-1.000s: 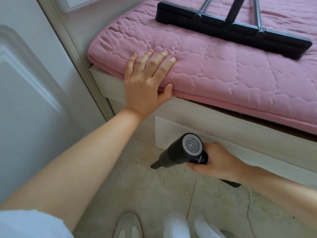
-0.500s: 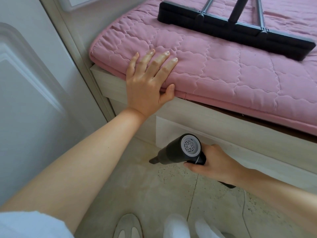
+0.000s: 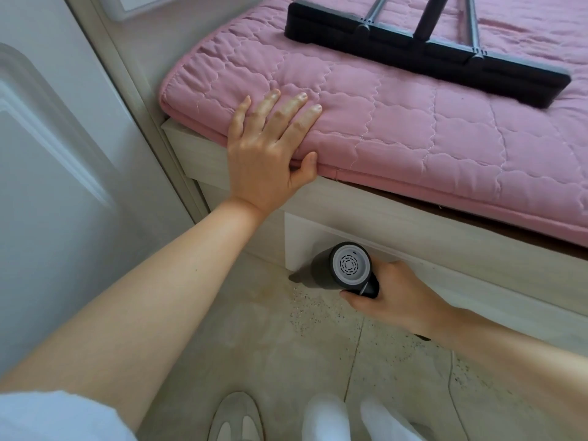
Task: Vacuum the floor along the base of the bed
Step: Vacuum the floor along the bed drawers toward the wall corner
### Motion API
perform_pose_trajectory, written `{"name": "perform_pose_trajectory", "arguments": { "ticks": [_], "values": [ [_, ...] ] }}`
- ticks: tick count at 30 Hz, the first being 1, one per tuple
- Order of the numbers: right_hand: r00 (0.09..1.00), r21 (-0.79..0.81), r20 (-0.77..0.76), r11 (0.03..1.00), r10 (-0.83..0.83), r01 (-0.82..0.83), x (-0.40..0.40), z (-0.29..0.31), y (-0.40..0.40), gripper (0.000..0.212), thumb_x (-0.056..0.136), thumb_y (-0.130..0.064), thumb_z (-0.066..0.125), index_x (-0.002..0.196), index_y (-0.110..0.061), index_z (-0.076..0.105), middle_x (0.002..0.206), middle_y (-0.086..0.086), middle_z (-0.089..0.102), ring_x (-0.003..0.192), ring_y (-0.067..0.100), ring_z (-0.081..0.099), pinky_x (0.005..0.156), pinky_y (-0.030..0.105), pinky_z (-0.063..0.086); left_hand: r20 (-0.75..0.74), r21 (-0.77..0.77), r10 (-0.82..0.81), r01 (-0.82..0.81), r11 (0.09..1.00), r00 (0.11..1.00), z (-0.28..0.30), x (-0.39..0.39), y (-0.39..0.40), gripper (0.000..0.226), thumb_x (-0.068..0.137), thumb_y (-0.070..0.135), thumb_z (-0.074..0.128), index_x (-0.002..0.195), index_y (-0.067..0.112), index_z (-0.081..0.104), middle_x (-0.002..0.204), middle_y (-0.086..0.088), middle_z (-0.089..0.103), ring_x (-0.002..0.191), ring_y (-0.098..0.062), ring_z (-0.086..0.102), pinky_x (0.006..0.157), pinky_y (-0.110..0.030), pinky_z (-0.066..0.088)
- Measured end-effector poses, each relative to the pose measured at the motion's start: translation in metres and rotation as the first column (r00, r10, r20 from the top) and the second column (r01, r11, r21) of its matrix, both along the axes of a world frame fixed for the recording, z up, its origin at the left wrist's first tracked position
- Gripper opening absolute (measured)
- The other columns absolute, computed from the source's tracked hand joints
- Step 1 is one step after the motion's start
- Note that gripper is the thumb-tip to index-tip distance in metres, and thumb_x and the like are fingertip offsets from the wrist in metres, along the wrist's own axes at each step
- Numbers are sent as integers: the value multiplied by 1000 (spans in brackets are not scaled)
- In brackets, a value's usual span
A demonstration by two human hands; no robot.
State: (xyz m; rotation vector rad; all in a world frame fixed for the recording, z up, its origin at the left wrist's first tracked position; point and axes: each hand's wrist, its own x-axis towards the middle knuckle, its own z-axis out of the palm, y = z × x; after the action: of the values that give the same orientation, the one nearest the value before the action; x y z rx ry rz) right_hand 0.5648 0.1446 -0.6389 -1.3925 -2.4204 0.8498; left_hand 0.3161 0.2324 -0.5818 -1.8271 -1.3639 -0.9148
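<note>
A small black handheld vacuum with a white round rear vent is gripped by my right hand. Its nozzle tip touches the tiled floor right against the pale wooden bed base. My left hand lies flat, fingers spread, on the edge of the pink quilted mattress pad, the thumb hooked under its rim. Dark specks dot the tile around the nozzle.
A black floor-wiper head with metal rods lies on the pad. A white door and its frame stand close on the left, leaving a narrow corner. My slippers and white-clad legs are at the bottom edge.
The vacuum has moved away from me toward the bed base, its nozzle now in the corner by the frame. My left hand stays on the pad.
</note>
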Motion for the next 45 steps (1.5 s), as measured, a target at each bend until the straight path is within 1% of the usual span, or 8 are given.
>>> {"name": "perform_pose_trajectory", "arguments": {
  "ticks": [10,18,20,23,26,31,37,45],
  "values": [
    [1000,-58,30,998,5,-3,-1,15,4,49,76,-43,69,122,-33,56,110,-17,65,100,3,60,87,17,47,91,-197,46,-27,980,995,16,15,-23,50,90,35,43,135,21,59,140,-1,56,133,-31,48,114,-49,27],
    [993,-198,117,980,13,11,4,22,-2,53,81,-27,72,129,-20,52,119,-3,63,109,13,58,90,16,43,-198,-457,20,-110,883,980,53,3,-28,60,90,43,34,137,13,54,139,-12,55,127,-41,50,104,-57,38],
    [991,-210,137,977,4,25,2,25,-2,51,81,-25,70,129,-20,52,118,-2,63,108,15,59,89,18,44,-146,-543,46,-119,831,988,66,11,-30,67,87,49,25,139,15,52,143,-11,51,131,-40,45,108,-57,33],
    [991,-229,134,973,-12,43,-3,27,-4,53,81,-26,70,130,-22,50,121,-1,63,111,17,58,94,24,46,-16,-633,147,-124,764,989,65,27,-37,76,85,54,11,150,23,35,157,-4,32,146,-33,23,119,-53,11],
    [990,-239,139,970,-15,48,-3,24,-7,55,82,-27,69,132,-22,49,123,-1,62,112,18,57,97,26,46,15,-625,169,-123,770,985,53,34,-45,77,86,56,7,153,24,27,160,-3,25,149,-31,15,120,-51,3],
    [991,-246,127,967,-41,72,-4,21,-7,54,83,-28,69,132,-22,48,120,-2,63,108,16,59,93,22,46,1,-598,143,-114,793,990,52,28,-41,73,89,54,12,152,21,30,159,-5,30,148,-33,20,121,-51,7],
    [984,-181,177,983,1,31,-24,18,2,61,81,-43,66,135,-23,45,127,-2,59,115,18,56,99,32,47,21,-618,159,-112,778,987,48,38,-50,76,89,54,14,153,17,28,160,-6,25,148,-34,17,120,-52,6],
    [961,-264,273,964,37,38,-17,18,-3,58,82,-44,67,131,-25,44,115,-1,63,99,18,62,89,34,53,-4,-644,138,-108,758,990,57,34,-46,82,83,59,4,155,23,21,163,-2,17,150,-30,9,121,-51,0]
  ]
}}
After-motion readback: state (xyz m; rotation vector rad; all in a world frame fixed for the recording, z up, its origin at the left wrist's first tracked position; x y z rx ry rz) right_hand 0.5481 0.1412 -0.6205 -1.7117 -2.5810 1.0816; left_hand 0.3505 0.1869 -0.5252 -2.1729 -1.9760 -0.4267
